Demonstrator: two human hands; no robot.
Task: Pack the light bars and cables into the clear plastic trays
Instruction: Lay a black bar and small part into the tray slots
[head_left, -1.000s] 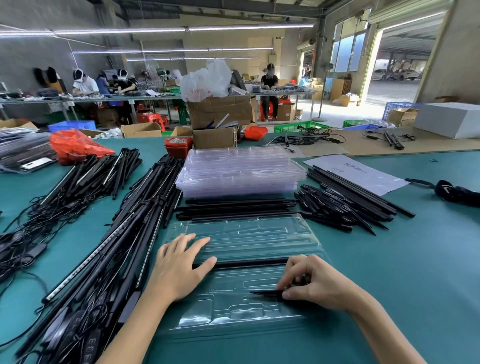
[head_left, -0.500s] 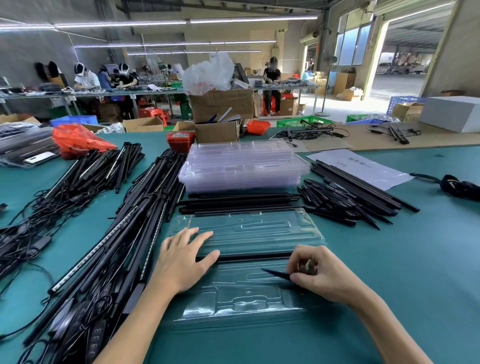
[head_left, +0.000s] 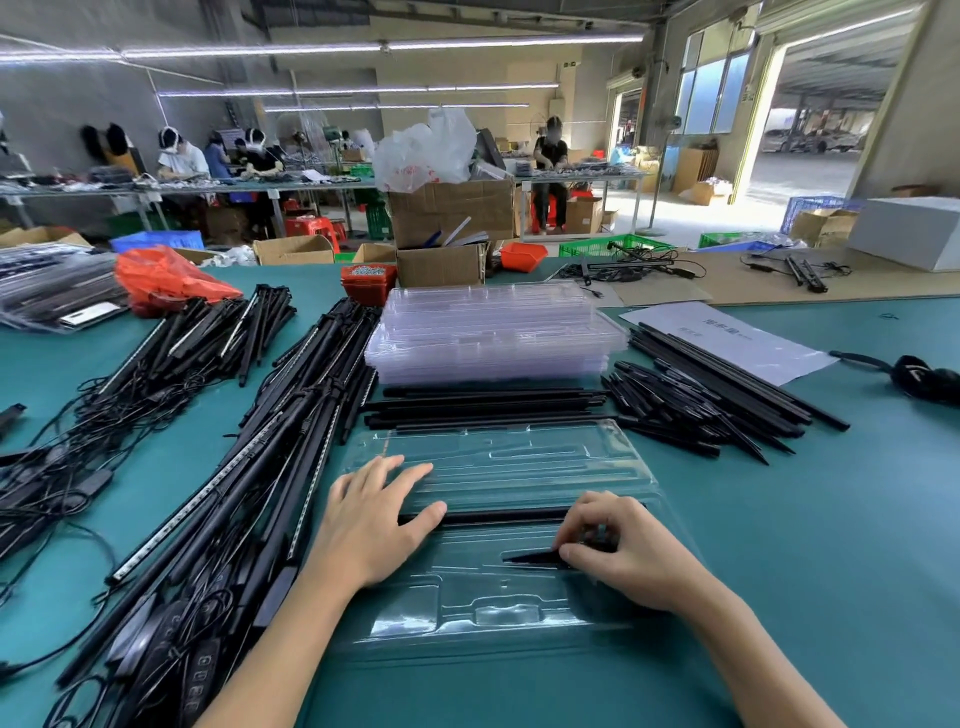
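Note:
A clear plastic tray (head_left: 498, 457) lies flat on the green table right in front of me. A black light bar (head_left: 498, 516) sits across its middle groove. My left hand (head_left: 371, 525) rests flat on the tray's left side, fingers straight, thumb touching the bar's left end. My right hand (head_left: 623, 553) has curled fingers that pinch a short tapered black piece (head_left: 530, 558) in a lower slot of the tray. A long pile of light bars with cables (head_left: 249, 493) lies to the left.
A stack of clear trays (head_left: 493, 332) stands behind the open tray, with loose black bars (head_left: 483, 408) in front of it. Short black pieces (head_left: 691, 410) are heaped to the right beside a paper sheet (head_left: 727, 338). Cardboard boxes and seated workers fill the background.
My right hand has shifted slightly while keeping hold of the tapered black piece in the lower slot. The left hand stays flat on the tray.

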